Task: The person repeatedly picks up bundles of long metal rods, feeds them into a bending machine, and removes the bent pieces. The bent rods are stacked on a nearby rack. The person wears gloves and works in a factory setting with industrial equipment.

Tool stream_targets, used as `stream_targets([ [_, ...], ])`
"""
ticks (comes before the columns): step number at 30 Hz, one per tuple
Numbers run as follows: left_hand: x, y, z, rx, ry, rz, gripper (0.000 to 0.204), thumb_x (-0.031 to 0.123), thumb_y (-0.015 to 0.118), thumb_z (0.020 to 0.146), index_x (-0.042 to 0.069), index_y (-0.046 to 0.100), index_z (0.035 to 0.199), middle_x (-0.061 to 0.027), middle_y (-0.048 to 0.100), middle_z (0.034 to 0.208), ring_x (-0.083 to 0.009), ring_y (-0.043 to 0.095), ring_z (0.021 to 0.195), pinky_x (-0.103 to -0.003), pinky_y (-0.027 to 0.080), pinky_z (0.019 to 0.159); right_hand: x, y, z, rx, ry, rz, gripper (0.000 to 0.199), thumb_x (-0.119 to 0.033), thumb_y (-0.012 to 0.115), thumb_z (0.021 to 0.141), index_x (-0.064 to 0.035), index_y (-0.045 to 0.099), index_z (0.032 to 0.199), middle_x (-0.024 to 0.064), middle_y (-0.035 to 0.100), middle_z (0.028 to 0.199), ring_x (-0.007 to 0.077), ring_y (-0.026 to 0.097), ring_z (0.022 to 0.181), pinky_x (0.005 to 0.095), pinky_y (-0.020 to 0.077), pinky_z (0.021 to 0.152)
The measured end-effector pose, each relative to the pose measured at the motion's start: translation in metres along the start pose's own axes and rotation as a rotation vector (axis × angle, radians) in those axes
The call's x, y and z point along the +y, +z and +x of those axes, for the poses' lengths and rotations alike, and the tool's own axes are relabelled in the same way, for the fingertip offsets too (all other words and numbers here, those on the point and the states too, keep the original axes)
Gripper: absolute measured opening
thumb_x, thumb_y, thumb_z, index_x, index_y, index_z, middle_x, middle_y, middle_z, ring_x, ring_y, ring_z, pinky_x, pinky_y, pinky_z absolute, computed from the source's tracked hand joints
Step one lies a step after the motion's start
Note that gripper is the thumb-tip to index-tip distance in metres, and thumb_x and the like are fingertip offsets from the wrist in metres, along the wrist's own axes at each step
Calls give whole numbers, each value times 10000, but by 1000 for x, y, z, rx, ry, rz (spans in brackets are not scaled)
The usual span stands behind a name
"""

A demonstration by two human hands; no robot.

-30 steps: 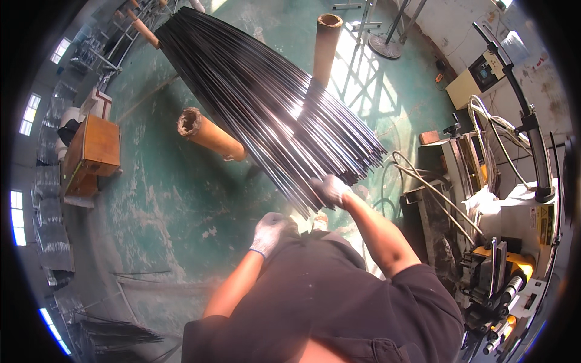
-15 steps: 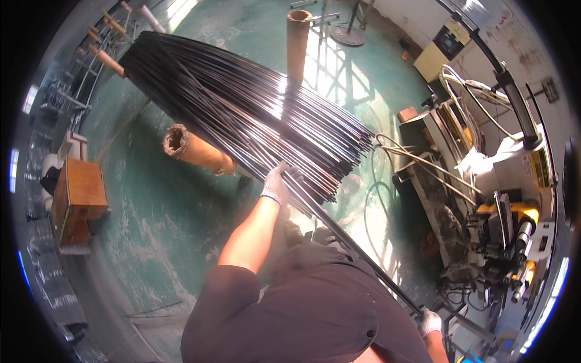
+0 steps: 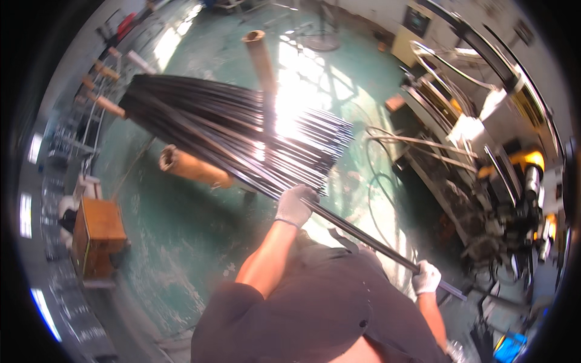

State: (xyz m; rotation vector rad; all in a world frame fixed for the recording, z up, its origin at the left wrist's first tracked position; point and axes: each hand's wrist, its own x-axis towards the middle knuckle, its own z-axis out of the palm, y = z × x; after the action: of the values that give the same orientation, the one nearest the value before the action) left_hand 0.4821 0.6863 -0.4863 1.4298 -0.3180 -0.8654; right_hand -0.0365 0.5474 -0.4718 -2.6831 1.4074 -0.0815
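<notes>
A few long dark rods (image 3: 366, 237) run diagonally across the front of my body, too close together to count. Near the large pile, my left hand (image 3: 296, 206), in a white glove, is closed around them. Farther right, my gloved right hand (image 3: 427, 277) grips the same rods close to their ends, which stick out past it. The pile of black rods (image 3: 200, 118) lies fanned out ahead of me, its near-right ends staggered and bright with glare. Brown cardboard tubes stand on both sides of the pile, an upright tube (image 3: 260, 60) behind and a leaning tube (image 3: 193, 167) in front.
On the right is a machine (image 3: 514, 199) with hoses and a long bed. A wooden box (image 3: 100, 227) stands at the left on the green floor (image 3: 163, 266). Racks with tube-covered pegs (image 3: 108, 104) line the far left. A blue object (image 3: 510, 348) lies at the lower right.
My right hand has come up and nearer, with the rods' ends now showing beyond it. My left hand has shifted slightly right along with the rods. The whole view has turned a little.
</notes>
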Motion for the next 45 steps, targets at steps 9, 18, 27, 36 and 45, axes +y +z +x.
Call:
stream_targets([
  [9, 165, 66, -20, -51, 48, -860, 59, 73, 631, 1040, 25, 652, 1068, -15, 593, 860, -109, 550, 720, -291, 524, 720, 295, -22, -101, 25, 701, -304, 280, -122, 614, 979, -38, 666, 1241, 241, 674, 1235, 433, 627, 1175, 507, 516, 997],
  [18, 117, 343, -54, -299, -169, -649, 151, 66, 674, 1029, 77, 606, 1163, -54, 628, 948, -207, 591, 837, -390, 528, 934, 183, -37, 37, 772, 1006, 2668, 161, 15, 589, 861, 41, 614, 1019, 212, 672, 1064, 386, 667, 1078, 541, 522, 1108],
  [27, 202, 401, 59, -785, 54, -549, 365, 94, 566, 1079, -54, 539, 1411, -132, 660, 1142, -273, 652, 1137, -509, 445, 1215, 296, -43, 54, 1085, 863, 2306, 131, -107, 628, 1070, 22, 646, 1055, 139, 691, 995, 326, 686, 990, 458, 586, 996],
  [36, 168, 483, 175, -729, 61, -343, 231, 115, 590, 1069, -5, 653, 1257, -119, 717, 1154, -258, 716, 1064, -385, 556, 993, 324, -114, 144, 1467, 1206, 2005, 300, -340, 725, 1042, -49, 666, 1082, 79, 742, 934, 230, 734, 865, 372, 633, 763],
  [45, 109, 568, 253, -745, 1179, 851, 205, 184, 585, 1055, 64, 671, 1197, -170, 694, 1103, -381, 692, 1040, -437, 559, 875, 366, -152, 214, 1646, 1169, 1760, 289, -208, 826, 921, -20, 714, 1109, 135, 711, 1169, 233, 668, 1048, 415, 541, 872],
])
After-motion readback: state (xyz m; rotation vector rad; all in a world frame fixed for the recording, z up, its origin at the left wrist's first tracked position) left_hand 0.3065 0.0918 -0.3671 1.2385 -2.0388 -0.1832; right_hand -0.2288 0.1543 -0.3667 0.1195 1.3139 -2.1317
